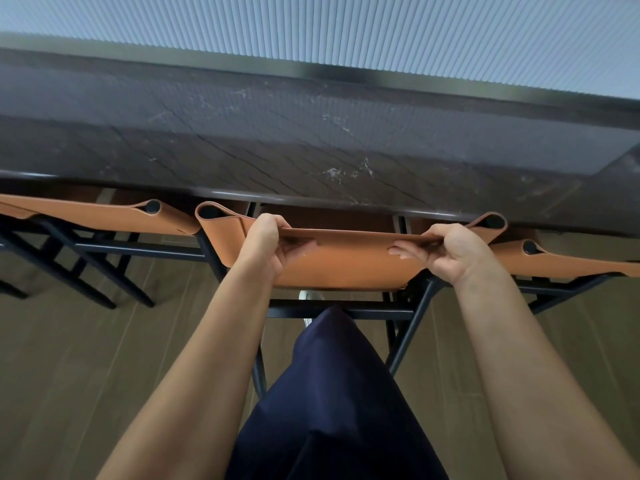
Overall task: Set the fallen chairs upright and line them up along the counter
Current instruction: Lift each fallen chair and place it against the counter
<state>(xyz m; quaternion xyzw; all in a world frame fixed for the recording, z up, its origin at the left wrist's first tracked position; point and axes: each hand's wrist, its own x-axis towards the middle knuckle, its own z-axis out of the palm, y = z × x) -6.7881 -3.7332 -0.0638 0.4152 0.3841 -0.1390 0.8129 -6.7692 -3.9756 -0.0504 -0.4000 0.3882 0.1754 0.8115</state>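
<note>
Fingers (298, 244) around middle chair's (346, 263) top edge, perhaps backrest

A pale blue-grey ribbed wall panel (346, 29) runs well beyond the fingers (301, 245); brown wood-plank floor (86, 358) lies below them, a white shoe (306, 294) just beneath.

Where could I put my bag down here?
The dark counter is bare up to the blind. Wooden floor lies open by the left chair. Crowded: left hand and right hand grip the middle chair, right chair close beside.
</note>
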